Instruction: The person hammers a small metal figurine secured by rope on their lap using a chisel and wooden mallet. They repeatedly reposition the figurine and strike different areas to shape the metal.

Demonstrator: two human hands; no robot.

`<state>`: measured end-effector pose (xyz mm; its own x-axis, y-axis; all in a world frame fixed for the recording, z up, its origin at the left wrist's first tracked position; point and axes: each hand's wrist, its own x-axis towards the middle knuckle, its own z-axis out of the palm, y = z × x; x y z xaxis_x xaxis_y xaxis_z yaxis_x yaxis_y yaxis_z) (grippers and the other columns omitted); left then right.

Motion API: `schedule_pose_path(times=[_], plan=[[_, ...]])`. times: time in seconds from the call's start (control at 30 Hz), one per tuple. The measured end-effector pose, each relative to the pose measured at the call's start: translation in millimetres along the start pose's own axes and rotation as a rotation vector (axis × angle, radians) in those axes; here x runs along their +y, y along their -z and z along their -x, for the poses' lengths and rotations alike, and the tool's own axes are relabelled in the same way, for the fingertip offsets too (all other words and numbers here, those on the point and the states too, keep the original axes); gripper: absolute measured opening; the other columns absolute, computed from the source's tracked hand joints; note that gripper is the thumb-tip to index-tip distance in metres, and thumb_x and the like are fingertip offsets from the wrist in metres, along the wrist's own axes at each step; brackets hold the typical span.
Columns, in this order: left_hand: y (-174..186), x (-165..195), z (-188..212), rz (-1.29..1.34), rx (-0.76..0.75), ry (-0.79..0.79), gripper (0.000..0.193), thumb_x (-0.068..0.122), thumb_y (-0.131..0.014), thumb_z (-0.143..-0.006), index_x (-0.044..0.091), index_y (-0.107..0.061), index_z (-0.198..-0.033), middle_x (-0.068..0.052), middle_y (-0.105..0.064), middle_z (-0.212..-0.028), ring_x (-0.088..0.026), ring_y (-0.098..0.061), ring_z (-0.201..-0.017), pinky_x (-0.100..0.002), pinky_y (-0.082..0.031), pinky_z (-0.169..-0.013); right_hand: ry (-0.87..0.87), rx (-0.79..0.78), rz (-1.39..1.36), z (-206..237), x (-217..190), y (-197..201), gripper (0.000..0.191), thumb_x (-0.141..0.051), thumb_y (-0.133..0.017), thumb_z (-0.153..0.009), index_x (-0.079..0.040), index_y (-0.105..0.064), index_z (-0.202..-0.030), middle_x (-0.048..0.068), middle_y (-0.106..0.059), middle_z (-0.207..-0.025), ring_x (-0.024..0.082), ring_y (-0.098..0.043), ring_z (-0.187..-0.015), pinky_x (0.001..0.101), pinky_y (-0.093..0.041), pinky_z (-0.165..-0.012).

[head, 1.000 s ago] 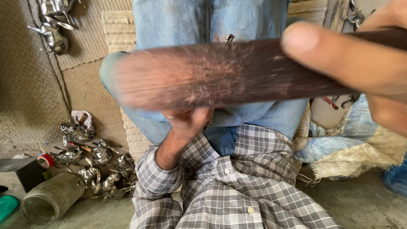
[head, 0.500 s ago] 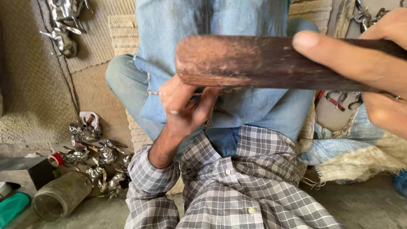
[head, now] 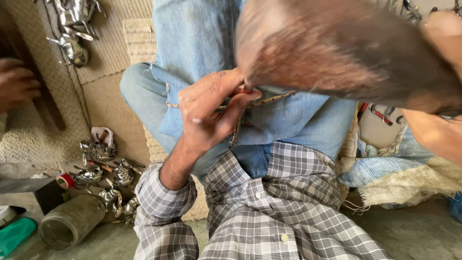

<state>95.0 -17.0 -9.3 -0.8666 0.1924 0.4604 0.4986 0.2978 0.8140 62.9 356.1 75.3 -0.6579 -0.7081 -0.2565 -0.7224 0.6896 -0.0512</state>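
Head camera shows me the left hand (head: 211, 113) pinching a thin metal strip (head: 269, 99) over the lap on blue jeans (head: 298, 125). My right hand (head: 440, 86) grasps a blurred brown wooden club (head: 337, 53), just above the strip.

I see a floor setting from above: a woven straw mat (head: 103, 45) covers the ground at upper left, with bare grey concrete floor (head: 418, 231) along the bottom. Shiny metal pieces (head: 103, 168) lie clustered at left beside a dusty glass jar (head: 70, 221) lying on its side. Pale burlap sacking (head: 409, 180) bunches at right. Daylight is soft and even.
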Motion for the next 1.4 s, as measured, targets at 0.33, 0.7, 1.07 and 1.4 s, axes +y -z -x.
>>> schedule_pose_path(times=[0.33,0.7,1.07,1.4], plan=[[3,-3,-1,-0.137,-0.169,-0.141,0.047,-0.006,-0.076,-0.085,0.004,-0.066,-0.129,-0.008,-0.075,-0.111,-0.023,-0.07,-0.085,-0.032,-0.055,-0.067,-0.251,0.221,-0.431,34,-18,-56,0.048,0.004,-0.068,-0.092,-0.006,-0.053,-0.136,0.016,-0.066,-0.104,0.021,-0.065,-0.078,0.0329,-0.054,-0.066],[10,-2,-16,-0.058,-0.337,-0.174,0.051,-0.003,-0.075,-0.096,0.016,-0.06,-0.141,0.003,-0.076,-0.11,-0.015,-0.073,-0.089,-0.029,-0.056,-0.072,0.128,0.411,-0.129,20,-32,-51,0.055,0.008,-0.08,-0.084,0.008,-0.055,-0.133,0.027,-0.064,-0.088,0.031,-0.067,-0.071,0.04,-0.054,-0.058],[8,-7,-31,-0.089,-0.495,-0.218,0.074,-0.007,-0.072,-0.084,0.02,-0.056,-0.151,0.009,-0.075,-0.114,-0.015,-0.074,-0.096,-0.031,-0.061,-0.079,-0.239,0.551,-0.498,35,-55,-78,0.062,0.0,-0.075,-0.096,-0.017,-0.042,-0.146,0.013,-0.065,-0.097,0.022,-0.067,-0.079,0.0302,-0.053,-0.068],[11,0,-41,-0.071,-0.59,-0.231,0.066,-0.005,-0.072,-0.088,0.017,-0.056,-0.148,0.003,-0.075,-0.118,-0.02,-0.073,-0.09,-0.036,-0.06,-0.075,-0.19,0.563,-0.395,36,-54,-93,0.093,0.003,-0.077,-0.092,-0.021,-0.03,-0.169,0.016,-0.062,-0.091,0.023,-0.062,-0.07,0.0358,-0.049,-0.062]])
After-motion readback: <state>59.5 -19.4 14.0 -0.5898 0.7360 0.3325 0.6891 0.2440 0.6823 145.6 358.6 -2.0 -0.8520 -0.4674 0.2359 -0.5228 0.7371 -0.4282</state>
